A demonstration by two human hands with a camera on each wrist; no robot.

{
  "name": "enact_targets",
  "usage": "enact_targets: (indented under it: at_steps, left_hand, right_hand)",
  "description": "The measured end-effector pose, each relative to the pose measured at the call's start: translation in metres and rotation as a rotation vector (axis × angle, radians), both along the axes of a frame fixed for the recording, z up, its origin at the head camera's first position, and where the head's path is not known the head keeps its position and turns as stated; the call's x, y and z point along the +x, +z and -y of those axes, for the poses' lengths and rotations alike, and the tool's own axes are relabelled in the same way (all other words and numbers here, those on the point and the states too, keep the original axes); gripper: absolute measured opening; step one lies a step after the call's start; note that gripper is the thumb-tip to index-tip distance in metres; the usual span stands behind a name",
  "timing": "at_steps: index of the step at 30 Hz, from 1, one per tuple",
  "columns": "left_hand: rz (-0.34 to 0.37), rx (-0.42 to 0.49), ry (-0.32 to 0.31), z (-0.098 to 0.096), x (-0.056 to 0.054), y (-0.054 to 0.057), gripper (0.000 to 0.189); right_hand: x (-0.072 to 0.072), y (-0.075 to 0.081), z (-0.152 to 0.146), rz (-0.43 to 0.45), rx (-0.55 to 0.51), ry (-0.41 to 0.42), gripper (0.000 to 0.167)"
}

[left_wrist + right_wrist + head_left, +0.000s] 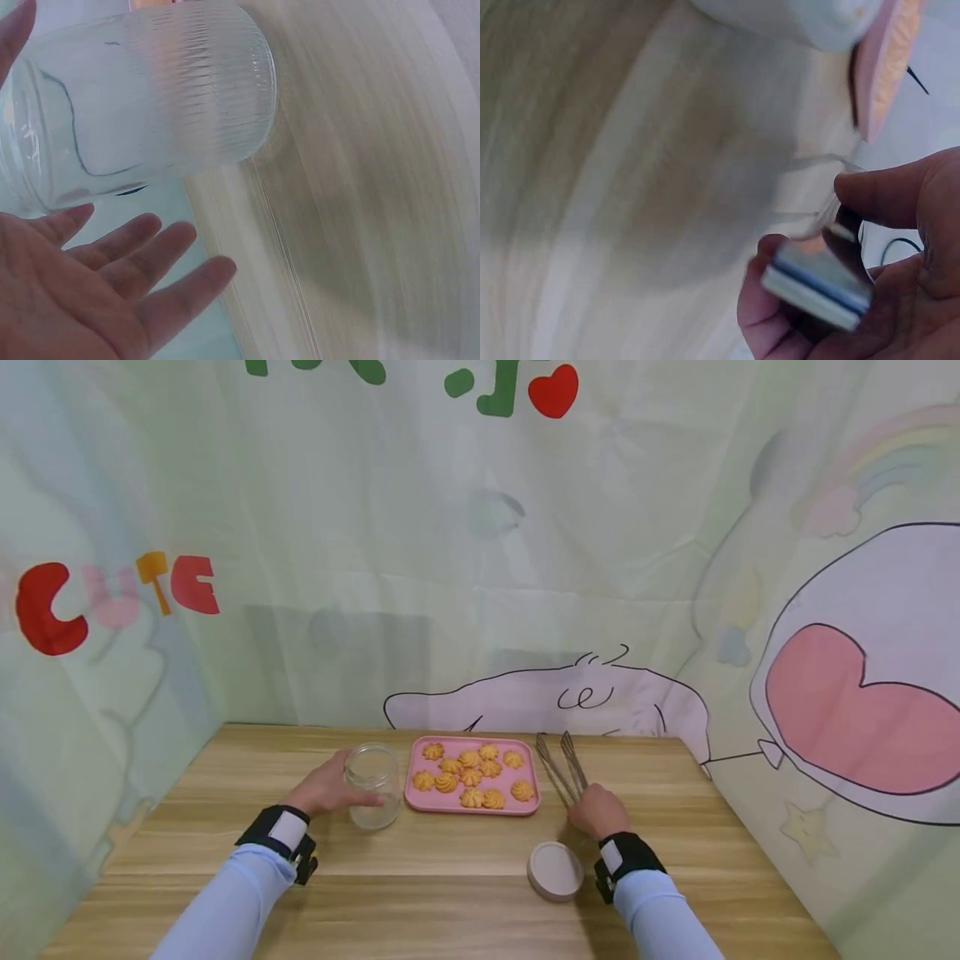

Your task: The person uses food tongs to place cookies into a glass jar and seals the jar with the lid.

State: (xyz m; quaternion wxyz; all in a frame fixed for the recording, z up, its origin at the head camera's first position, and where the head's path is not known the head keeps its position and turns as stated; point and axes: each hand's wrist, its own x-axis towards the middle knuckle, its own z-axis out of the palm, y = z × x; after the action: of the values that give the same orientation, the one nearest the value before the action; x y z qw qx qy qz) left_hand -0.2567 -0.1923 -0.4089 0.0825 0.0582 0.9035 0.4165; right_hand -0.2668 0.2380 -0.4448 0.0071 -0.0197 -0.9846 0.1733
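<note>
One wood-grain tabletop in front of you, light brown, grain running L–R, far edge up against the back cloth. Pale-green printed cloth around it, L, back & R, a bit creased, w/ soft shadows on the back panel. Prints: "CUTE" lettering on your L, red heart + cut-off green letters up top, white cartoon figure low at the back, big balloon w/ pink heart & a faint rainbow on your R.

On the wood: pink tray near the back, mid-table, approx a dozen cookies on it. Clear glass jar just L of the tray, mouth up; your L hand is around it, fingers spread & fairly straight, not curled tight. Your R hand grips the metal tongs, tips pointing to the back, R of the tray. Pale round lid sits nearer you, just L of your R wrist strap. Sleeves lt. blue.
</note>
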Motion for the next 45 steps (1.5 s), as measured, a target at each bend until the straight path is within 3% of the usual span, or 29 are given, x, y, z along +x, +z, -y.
enact_targets:
  at_steps: [10, 17, 24, 32, 45]
  left_hand:
    - [0.033, -0.037, 0.036, -0.001, -0.008, -0.007, 0.106]
    - [0.052, -0.007, 0.017, -0.002, -0.010, -0.005, 0.105]
    - [0.057, 0.014, 0.016, -0.004, -0.011, -0.006, 0.097]
    - [0.039, 0.013, 0.016, -0.006, -0.012, -0.006, 0.093]
    - [0.021, 0.019, 0.027, -0.005, -0.013, -0.008, 0.091]
  right_hand:
    - [0.011, 0.032, -0.004, 0.050, -0.015, -0.025, 0.026]
    - [0.025, 0.055, 0.003, -0.009, 0.024, -0.074, 0.036]
    - [0.046, 0.078, 0.022, -0.100, 0.065, -0.038, 0.040]
    - [0.065, 0.088, 0.047, -0.123, 0.144, -0.007, 0.050]
    - [0.083, 0.094, 0.059, -0.058, 0.206, -0.018, 0.035]
